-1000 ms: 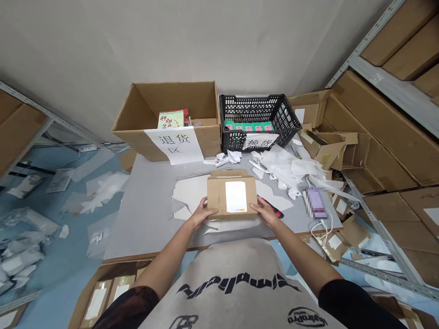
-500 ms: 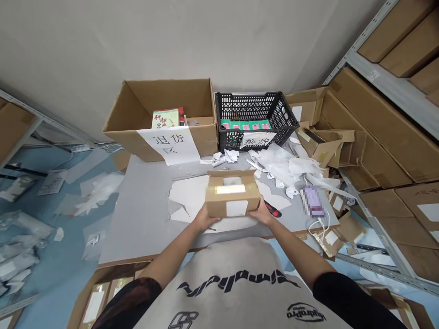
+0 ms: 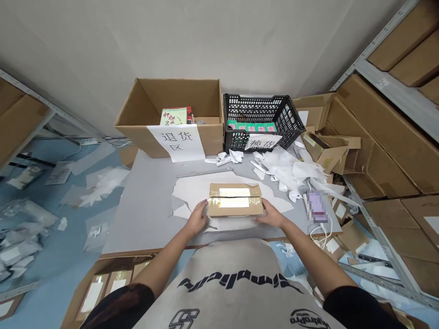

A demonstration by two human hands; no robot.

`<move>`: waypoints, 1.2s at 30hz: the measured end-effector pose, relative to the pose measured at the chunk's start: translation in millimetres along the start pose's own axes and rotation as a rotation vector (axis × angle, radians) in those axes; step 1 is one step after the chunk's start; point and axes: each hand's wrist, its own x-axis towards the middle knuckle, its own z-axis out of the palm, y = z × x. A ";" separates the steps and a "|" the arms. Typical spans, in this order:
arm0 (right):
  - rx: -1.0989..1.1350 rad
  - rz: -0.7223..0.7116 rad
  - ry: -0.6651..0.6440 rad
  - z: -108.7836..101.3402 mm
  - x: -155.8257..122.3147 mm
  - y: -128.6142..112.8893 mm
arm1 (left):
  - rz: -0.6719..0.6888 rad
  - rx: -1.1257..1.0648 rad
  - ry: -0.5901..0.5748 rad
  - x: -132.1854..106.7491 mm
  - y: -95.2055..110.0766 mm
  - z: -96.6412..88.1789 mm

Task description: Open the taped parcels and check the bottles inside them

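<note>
A small cardboard box (image 3: 236,211) is on or just over the torn white sheet at the front middle of the table. Its top flaps lie nearly level, with a narrow slit between them, a white label on each side of the slit and clear tape at the ends. My left hand (image 3: 198,218) grips the box's left end. At the right end, my right hand (image 3: 270,214) grips it with the fingers partly hidden behind the side.
Behind stand a large open carton (image 3: 212,137) with a paper sign and a black plastic crate (image 3: 291,137) holding several green boxes. Torn white paper (image 3: 295,169) and a phone (image 3: 316,205) on a cable lie to the right. A shelf of cartons (image 3: 387,151) rises on the right.
The box's top flaps have folded down over its opening, and the box now faces up more. Both hands have stayed at its ends. The red and black tool is now out of sight.
</note>
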 end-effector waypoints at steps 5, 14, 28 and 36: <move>0.224 0.151 -0.004 -15.6 5.5 -40.6 | -0.108 -0.180 0.119 -6.8 43.4 -13.1; 0.145 0.287 0.396 -2.8 17.8 -55.7 | 0.031 -0.049 0.190 -13.0 87.7 -17.8; -0.700 -0.497 -0.156 -19.0 19.5 -85.5 | 0.499 0.733 -0.201 -36.0 130.7 0.7; -0.894 -0.711 -0.138 -24.7 51.3 -95.1 | 0.553 0.972 -0.214 -14.8 136.1 9.0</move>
